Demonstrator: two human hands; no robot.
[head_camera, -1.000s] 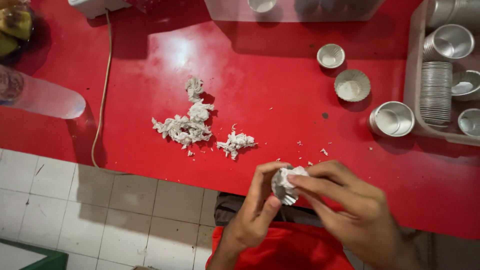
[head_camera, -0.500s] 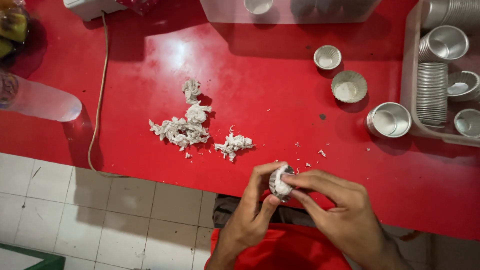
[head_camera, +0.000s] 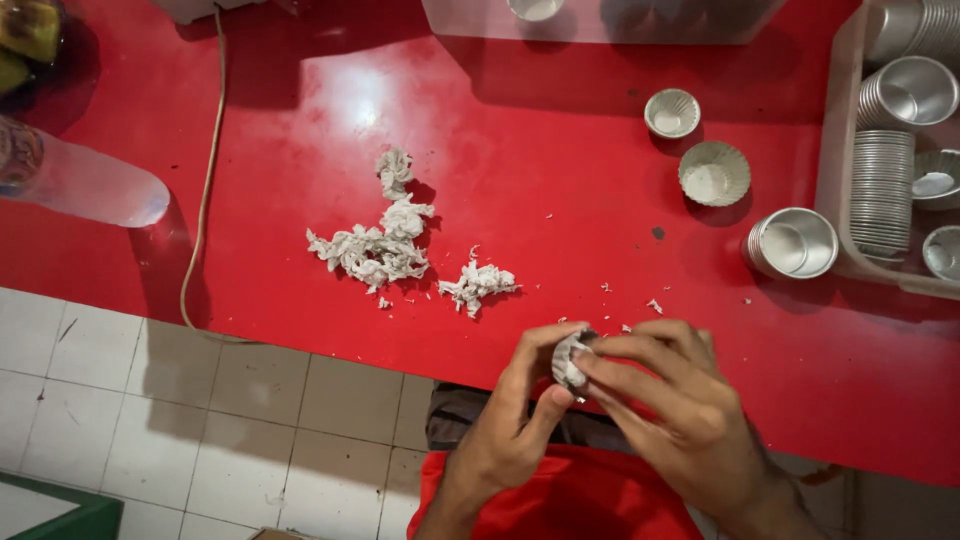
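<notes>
Paper liner (head_camera: 568, 360), white and crumpled, is pinched between both hands at the near edge of the red bench (head_camera: 560, 150): left hand (head_camera: 510, 425) and right hand (head_camera: 680, 415) are closed together on it. Torn paper scraps (head_camera: 375, 250) are heaped beyond.

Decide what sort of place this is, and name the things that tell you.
Probably a small bakery or food-prep workbench: stacked metal baking cups in a tray, paper-lined cups on the red table, and torn paper liners piled there.

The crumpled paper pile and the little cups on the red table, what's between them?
Mostly bare red table lies between the paper pile and paper-lined cups, with only tiny white crumbs, seen in the head view.
</notes>
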